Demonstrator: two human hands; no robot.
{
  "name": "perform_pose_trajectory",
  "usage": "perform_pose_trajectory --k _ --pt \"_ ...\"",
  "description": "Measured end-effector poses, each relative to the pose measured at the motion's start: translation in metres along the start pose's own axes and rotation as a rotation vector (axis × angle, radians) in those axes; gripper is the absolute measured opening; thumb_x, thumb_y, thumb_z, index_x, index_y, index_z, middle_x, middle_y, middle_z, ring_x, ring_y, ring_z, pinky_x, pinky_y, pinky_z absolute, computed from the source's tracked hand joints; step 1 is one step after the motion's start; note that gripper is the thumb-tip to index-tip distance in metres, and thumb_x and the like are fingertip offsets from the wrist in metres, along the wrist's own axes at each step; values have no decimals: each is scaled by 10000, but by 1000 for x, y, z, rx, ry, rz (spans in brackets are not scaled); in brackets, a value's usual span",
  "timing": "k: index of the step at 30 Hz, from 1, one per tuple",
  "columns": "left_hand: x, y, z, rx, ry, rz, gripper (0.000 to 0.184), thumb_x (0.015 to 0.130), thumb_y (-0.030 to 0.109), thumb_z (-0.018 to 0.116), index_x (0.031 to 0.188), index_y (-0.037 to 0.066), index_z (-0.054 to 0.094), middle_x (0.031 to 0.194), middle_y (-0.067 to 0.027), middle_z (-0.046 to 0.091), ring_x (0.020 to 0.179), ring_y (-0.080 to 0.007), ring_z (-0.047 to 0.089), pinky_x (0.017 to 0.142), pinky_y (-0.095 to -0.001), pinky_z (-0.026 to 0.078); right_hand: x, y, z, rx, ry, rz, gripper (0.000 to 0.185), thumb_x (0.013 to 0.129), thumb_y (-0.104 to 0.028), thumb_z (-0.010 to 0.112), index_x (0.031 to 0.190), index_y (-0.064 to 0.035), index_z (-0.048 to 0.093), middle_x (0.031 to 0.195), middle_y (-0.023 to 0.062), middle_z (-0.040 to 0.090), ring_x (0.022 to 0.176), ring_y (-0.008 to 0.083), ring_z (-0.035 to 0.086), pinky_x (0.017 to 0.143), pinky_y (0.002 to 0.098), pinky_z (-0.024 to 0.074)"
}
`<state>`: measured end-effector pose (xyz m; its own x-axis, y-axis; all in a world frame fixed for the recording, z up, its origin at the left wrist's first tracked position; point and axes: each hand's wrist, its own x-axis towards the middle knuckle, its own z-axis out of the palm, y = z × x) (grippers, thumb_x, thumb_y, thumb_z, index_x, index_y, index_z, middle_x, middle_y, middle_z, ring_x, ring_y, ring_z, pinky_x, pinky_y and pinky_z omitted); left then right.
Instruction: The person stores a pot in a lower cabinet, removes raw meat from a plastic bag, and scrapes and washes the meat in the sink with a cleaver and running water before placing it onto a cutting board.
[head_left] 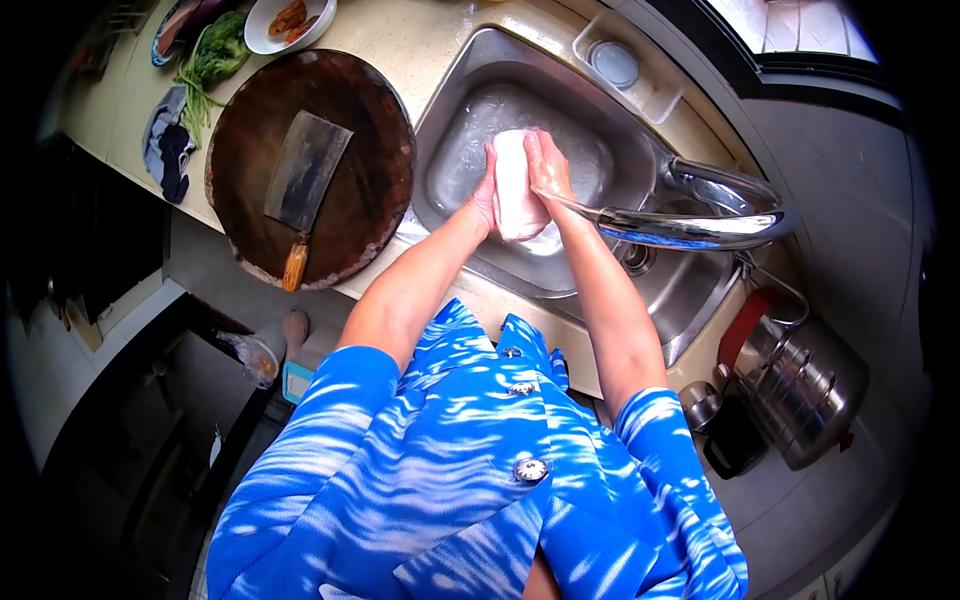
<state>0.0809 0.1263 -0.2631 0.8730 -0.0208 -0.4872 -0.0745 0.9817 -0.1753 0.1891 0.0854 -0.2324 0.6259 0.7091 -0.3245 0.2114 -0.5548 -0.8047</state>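
Note:
A pale, whitish slab (517, 190), perhaps meat, is held upright between both hands over the metal sink (447, 120). My left hand (484, 196) presses against its left side, with the fingers partly hidden behind it. On the right side, my right hand (549, 168) is wrapped round the slab's upper part and looks wet. The chrome faucet (690, 228) reaches in from the right, its spout end beside my right wrist.
Left of the sink, a cleaver (308, 172) lies on a round chopping board (375, 120). Beyond are green vegetables (215, 55), a white bowl (262, 30) and dark cloths (172, 150). A plastic tray (655, 104) sits behind the sink; steel pots (805, 385) stand lower right.

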Motion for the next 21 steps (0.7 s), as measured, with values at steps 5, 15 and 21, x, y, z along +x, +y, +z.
perform_pose_trajectory --k 5,15,21 --pt "10 -1 -9 -45 51 26 1003 566 789 489 1303 118 375 1268 -128 458 1153 -316 444 972 -480 359 -32 4 -7 -71 -28 190 533 881 -477 385 1004 12 555 910 244 593 886 374 571 775 410 421" --pt "12 -1 11 11 382 -106 629 793 510 475 1211 41 436 1120 -196 542 1031 -366 523 868 -548 407 -102 -8 -7 418 164 306 486 794 -394 607 1056 11 543 1004 171 573 811 198 610 561 283 521" --pt "5 1 40 -72 528 -163 644 872 497 309 1266 -11 352 1218 -213 464 1072 -386 488 920 -549 364 -103 -2 -29 213 17 193 654 717 -321 728 1247 -36 473 806 77 622 681 102 576 513 240 509"
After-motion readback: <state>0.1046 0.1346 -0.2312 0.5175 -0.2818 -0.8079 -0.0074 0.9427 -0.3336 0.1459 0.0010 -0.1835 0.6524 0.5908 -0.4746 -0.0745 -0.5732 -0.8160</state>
